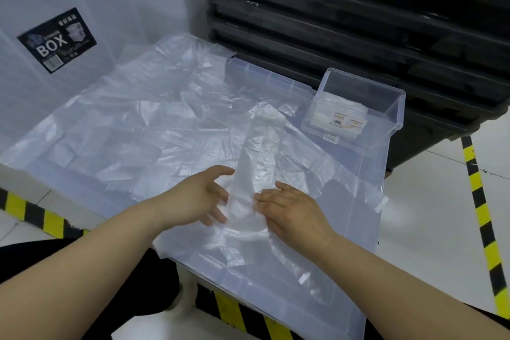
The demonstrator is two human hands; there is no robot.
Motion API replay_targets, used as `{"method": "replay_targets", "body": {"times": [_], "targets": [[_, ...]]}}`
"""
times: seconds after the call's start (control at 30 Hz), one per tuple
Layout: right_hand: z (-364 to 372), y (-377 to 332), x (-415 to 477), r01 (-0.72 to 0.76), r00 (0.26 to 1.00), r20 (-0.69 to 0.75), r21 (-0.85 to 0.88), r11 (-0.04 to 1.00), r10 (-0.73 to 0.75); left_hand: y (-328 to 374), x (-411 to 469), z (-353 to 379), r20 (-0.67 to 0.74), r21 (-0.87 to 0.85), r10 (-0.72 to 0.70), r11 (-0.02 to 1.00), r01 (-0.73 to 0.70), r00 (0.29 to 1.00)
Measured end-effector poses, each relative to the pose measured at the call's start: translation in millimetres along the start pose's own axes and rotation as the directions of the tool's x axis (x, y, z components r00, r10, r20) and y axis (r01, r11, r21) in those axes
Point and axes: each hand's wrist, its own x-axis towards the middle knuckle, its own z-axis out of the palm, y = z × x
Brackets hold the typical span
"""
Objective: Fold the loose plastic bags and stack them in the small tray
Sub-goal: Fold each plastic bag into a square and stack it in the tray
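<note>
Tray [387,123] label [348,122] print illegible.

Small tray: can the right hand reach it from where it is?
Probably yes. The right hand rests on a bag, and only flat plastic lies between it and the small tray ahead; nothing tall blocks the way.

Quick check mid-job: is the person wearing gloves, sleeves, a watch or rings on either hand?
No. The left hand and right hand are bare: no gloves, rings, watch or wristband. Both forearms are uncovered as far as the frame shows, with no sleeve edge in view. Black clothing shows beside the left forearm.
</note>
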Motion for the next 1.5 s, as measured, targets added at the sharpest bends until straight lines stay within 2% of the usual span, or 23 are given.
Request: {"method": "replay_targets", "body": {"times": [0.03, 0.1, 0.13, 0.17, 0.23, 0.3, 0.37, 0.47, 0.53, 0.67, 0.8, 0.87, 0.93, 1.0, 1.07, 1.17, 1.27, 1.33, 1.37, 1.4, 1.47, 1.5], "targets": [[0, 0, 0, -0.009, 1.000, 0.008, 0.007, 1.000, 0.009, -5, 1, -3, 0.008, 0.202, 0.078, 0.976, -0.078, 0.997], [-1, -1, 1, -0.032, 0.999, 0.007, 0.030, 0.999, 0.032, -13, 2, -4, 0.053, 0.596, 0.220, 0.776, -0.207, 0.974], [-1, -2, 1, -0.046, 0.999, 0.004, 0.042, 0.998, 0.046, -17, 2, -2, 0.061, 0.685, 0.282, 0.686, -0.246, 0.957], [-1, -2, 1, -0.062, 0.998, 0.005, 0.058, 0.996, 0.062, -22, 3, 1, 0.062, 0.732, 0.374, 0.613, -0.297, 0.925], [-2, -3, 0, -0.090, 0.996, -0.001, 0.081, 0.993, 0.091, -31, 9, 8, 0.081, 0.792, 0.603, 0.444, -0.418, 0.793], [-2, -3, -1, -0.110, 0.994, 0.003, 0.092, 0.990, 0.110, -40, 16, 13, 0.044, 0.804, 0.741, 0.371, -0.464, 0.670], [-2, -4, -1, -0.122, 0.992, 0.002, 0.097, 0.988, 0.123, -40, 20, 17, 0.024, 0.796, 0.797, 0.350, -0.494, 0.603], [-3, -4, 0, -0.119, 0.993, -0.008, 0.090, 0.989, 0.120, -37, 19, 20, 0.130, 0.763, 0.824, 0.272, -0.587, 0.551], [-3, -5, 0, -0.114, 0.993, -0.009, 0.056, 0.992, 0.115, -35, 16, 18, 0.157, 0.735, 0.803, 0.293, -0.611, 0.574], [-1, -9, -2, -0.100, 0.994, -0.049, 0.002, 0.995, 0.100, -31, 13, 16, 0.129, 0.676, 0.720, 0.439, -0.591, 0.682], [1, -17, 2, -0.120, 0.991, -0.041, 0.132, 0.984, 0.126, -28, 13, 19, 0.110, 0.610, 0.489, 0.654, -0.448, 0.865], [-4, -20, 6, -0.219, 0.976, 0.026, 0.167, 0.961, 0.218, -23, 14, 19, 0.044, 0.502, 0.373, 0.793, -0.344, 0.927], [-15, -22, 14, -0.438, 0.899, 0.158, 0.278, 0.855, 0.409, -16, 17, 16, -0.038, 0.339, 0.295, 0.903, -0.265, 0.955], [-19, -17, 20, -0.656, 0.754, 0.349, 0.413, 0.631, 0.556, -11, 25, 12, -0.113, 0.234, 0.218, 0.954, -0.188, 0.969], [-19, -11, 27, -0.754, 0.648, 0.430, 0.479, 0.449, 0.629, -6, 32, 12, -0.184, 0.164, 0.148, 0.979, -0.118, 0.972], [-15, -5, 36, -0.822, 0.533, 0.494, 0.496, 0.281, 0.687, -1, 37, 19, -0.294, 0.110, 0.117, 0.990, -0.088, 0.949], [-18, -2, 44, -0.873, 0.434, 0.562, 0.457, 0.173, 0.704, 0, 36, 24, -0.395, 0.050, 0.087, 0.996, -0.073, 0.915], [-21, 0, 48, -0.894, 0.387, 0.598, 0.431, 0.126, 0.701, -2, 32, 24, -0.428, 0.087, 0.090, 0.995, -0.058, 0.899], [-23, 1, 49, -0.901, 0.371, 0.612, 0.419, 0.112, 0.698, -4, 29, 24, -0.448, 0.207, 0.162, 0.976, -0.075, 0.879], [-24, 1, 51, -0.906, 0.360, 0.624, 0.410, 0.101, 0.693, -6, 25, 24, -0.458, 0.384, 0.302, 0.915, -0.120, 0.836], [-26, 2, 52, -0.910, 0.351, 0.644, 0.404, 0.087, 0.679, -11, 20, 25, -0.356, 0.698, 0.636, 0.668, -0.258, 0.685], [-26, 2, 52, -0.912, 0.350, 0.652, 0.402, 0.084, 0.673, -16, 18, 27, -0.258, 0.771, 0.734, 0.549, -0.325, 0.628]]}}
